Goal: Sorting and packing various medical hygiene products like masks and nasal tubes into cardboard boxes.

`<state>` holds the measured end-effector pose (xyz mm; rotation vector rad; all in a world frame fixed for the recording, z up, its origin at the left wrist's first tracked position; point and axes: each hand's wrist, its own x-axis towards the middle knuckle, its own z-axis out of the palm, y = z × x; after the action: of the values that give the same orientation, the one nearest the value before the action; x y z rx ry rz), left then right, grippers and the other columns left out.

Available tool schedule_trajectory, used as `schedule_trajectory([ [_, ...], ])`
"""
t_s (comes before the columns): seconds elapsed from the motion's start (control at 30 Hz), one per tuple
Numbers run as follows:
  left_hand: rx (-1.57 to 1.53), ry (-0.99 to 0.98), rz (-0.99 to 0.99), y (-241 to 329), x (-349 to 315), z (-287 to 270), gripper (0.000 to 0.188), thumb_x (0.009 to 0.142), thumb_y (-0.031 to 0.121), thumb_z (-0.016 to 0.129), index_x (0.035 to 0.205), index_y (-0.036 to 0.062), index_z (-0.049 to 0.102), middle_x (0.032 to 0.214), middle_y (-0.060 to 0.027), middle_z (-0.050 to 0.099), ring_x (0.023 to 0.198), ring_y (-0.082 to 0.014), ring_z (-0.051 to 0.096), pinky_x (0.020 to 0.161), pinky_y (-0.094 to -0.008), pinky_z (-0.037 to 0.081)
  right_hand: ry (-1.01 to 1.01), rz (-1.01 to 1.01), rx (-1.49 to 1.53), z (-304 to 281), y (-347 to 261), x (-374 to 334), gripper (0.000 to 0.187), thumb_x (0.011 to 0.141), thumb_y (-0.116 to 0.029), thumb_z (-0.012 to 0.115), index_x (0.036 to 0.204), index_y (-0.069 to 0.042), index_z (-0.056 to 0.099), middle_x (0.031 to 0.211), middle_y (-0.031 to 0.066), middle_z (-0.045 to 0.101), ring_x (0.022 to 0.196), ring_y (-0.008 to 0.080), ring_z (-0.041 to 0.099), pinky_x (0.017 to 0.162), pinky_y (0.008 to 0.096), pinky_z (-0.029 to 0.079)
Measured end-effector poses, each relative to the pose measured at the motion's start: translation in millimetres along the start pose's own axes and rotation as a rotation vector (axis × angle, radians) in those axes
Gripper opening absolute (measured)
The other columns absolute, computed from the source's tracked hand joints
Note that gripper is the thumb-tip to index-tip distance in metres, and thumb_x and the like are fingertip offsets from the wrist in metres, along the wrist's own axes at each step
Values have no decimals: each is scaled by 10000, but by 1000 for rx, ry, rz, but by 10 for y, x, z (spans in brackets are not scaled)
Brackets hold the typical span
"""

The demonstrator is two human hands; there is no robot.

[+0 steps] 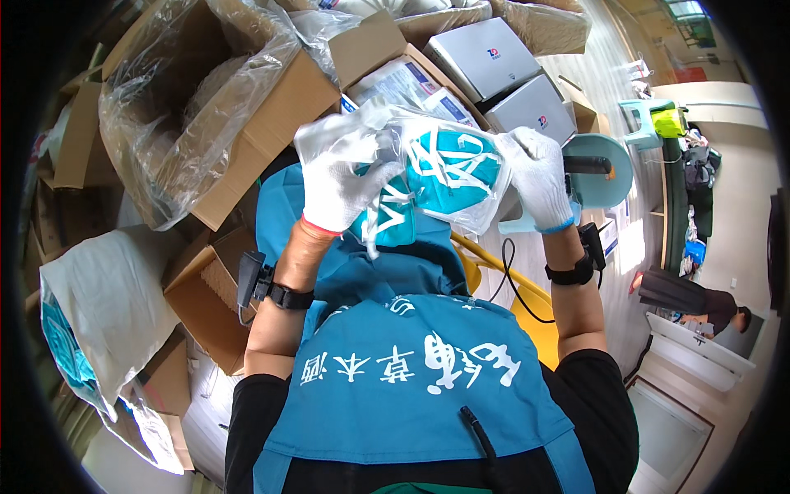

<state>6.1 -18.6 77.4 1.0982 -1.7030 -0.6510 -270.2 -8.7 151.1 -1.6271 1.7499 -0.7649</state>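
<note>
Two gloved hands: our left hand (341,185) and right hand (536,177) both close on one clear plastic bag (428,160) of teal masks (457,177) with white straps, held up at chest height. Little room around it: open cardboard boxes (247,107) with plastic liners crowd the left, two grey boxes (510,78) sit just behind.

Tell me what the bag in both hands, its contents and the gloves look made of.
The bag looks like thin clear plastic film: glossy, crinkled, see-through. The teal masks inside seem soft non-woven fabric with white straps, though the film blurs their texture. The left hand and right hand wear white knitted gloves, probably cotton, matte with ribbed cuffs.
</note>
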Motion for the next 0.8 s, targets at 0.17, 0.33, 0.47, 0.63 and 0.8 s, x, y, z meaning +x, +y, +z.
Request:
schedule_trajectory([
  [0.17, -180, -232, -123, -147, -11, 27, 232, 850, 105, 701, 1066, 18, 705, 923, -93, 703, 836, -169, 655, 745, -283, 525, -10, -111, -52, -7, 9, -6, 205, 906, -183, 653, 874, 19, 662, 777, 100, 622, 701, 145, 549, 656, 270, 468],
  [0.33, -1824, -514, -988, -542, -201, 86, 454, 972, 149, 514, 1399, 12, 446, 1276, -134, 583, 1099, -247, 613, 883, -348, 549, -33, -193, -110, 67, -26, 28, 128, 906, -90, 623, 833, 16, 622, 753, 86, 588, 683, 132, 504, 645, 267, 449],
  [0.47, -1301, -453, -767, -336, -164, -8, 584, 962, 239, 562, 1446, 7, 333, 1345, -173, 504, 1208, -292, 548, 935, -379, 541, -22, -170, -123, 44, 70, 47, 189, 879, -187, 693, 883, 0, 670, 771, 102, 627, 670, 173, 552, 650, 274, 482],
  [0.63, -1262, -518, -584, -401, -203, 33, 595, 950, 229, 588, 1443, 13, 334, 1340, -172, 505, 1216, -289, 542, 933, -369, 540, 4, -181, -198, 119, -55, 59, 212, 874, -188, 671, 817, 12, 633, 739, 184, 590, 619, 261, 519, 597, 322, 455],
  [0.8, -1164, -541, -428, -592, -309, 210, 625, 919, 176, 643, 1435, 13, 329, 1352, -167, 494, 1197, -252, 549, 930, -347, 534, -62, -285, -212, 247, -233, 96, 155, 830, -155, 665, 797, -9, 627, 728, 197, 595, 641, 356, 573, 594, 371, 462],
])
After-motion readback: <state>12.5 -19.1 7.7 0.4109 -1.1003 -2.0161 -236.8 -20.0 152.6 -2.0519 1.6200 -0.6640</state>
